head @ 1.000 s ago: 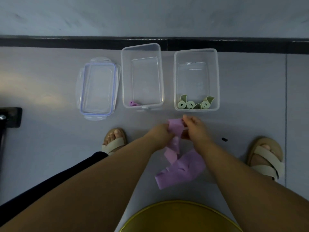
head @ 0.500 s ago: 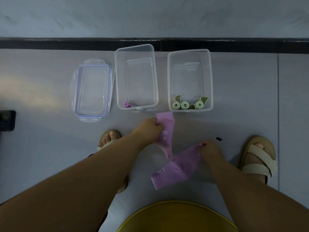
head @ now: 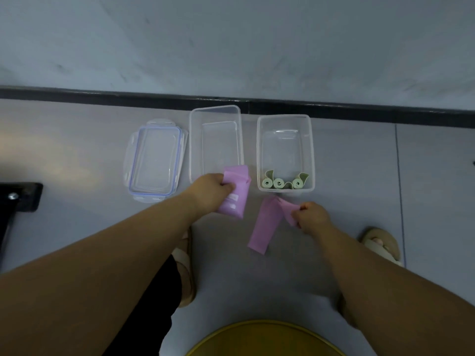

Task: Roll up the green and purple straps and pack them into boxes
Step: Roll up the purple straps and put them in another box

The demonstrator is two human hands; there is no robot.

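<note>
Two purple straps are held apart above the floor. My left hand (head: 210, 192) grips one purple strap (head: 235, 194), folded over, in front of the left clear box (head: 216, 114). My right hand (head: 311, 215) pinches the top of a second purple strap (head: 264, 224), which hangs down towards the floor. The right clear box (head: 285, 119) holds three rolled green straps (head: 279, 183) against its near wall. The small purple roll seen earlier in the left box is hidden behind my left hand and its strap.
A clear lid with a blue seal (head: 155, 161) lies on the floor left of the boxes. A black skirting strip (head: 334, 109) runs along the wall behind them. My sandalled feet (head: 380, 245) flank the straps, a yellow stool edge (head: 264, 337) is below, and a black object (head: 20, 196) sits far left.
The two purple straps, bunched together a second ago, have come apart. My left hand lifted one towards the left box while my right hand moved right with the other.
</note>
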